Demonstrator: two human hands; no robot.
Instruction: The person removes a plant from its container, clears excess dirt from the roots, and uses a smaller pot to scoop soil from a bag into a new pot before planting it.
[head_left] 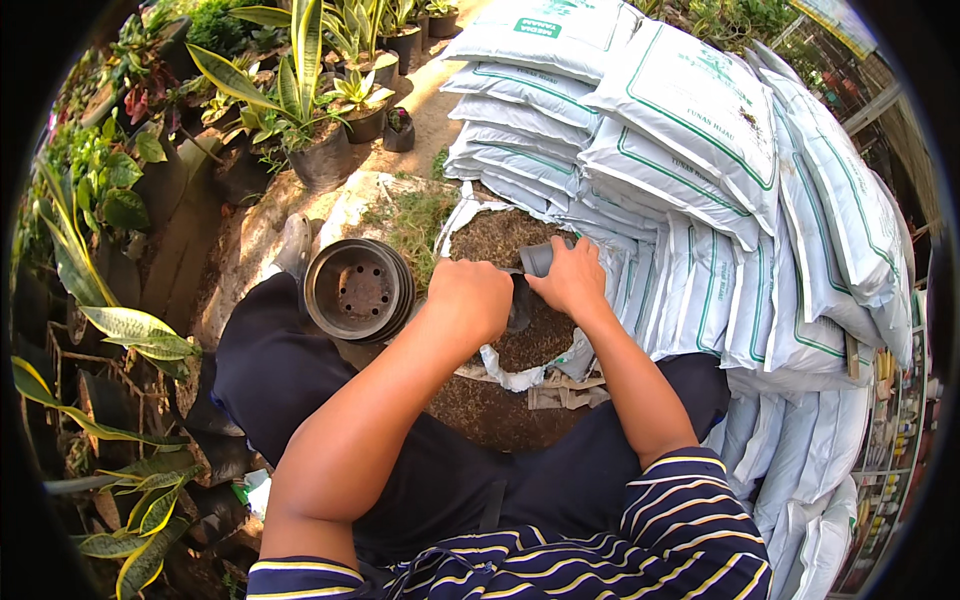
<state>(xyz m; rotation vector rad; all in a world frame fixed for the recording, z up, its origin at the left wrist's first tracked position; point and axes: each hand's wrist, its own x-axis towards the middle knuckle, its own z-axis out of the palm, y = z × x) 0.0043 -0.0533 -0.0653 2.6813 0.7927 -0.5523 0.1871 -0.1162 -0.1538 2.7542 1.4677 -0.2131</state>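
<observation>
Grey pot [536, 260], two o'clock from your left hand [470, 299], could slip if your clasping right hand [571, 278] eases; left's hold can't be told.

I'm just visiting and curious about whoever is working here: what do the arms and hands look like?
They are a person's: the left hand and right hand are ungloved, the forearms bare. The short sleeves are dark navy with white and yellowish stripes.
</observation>
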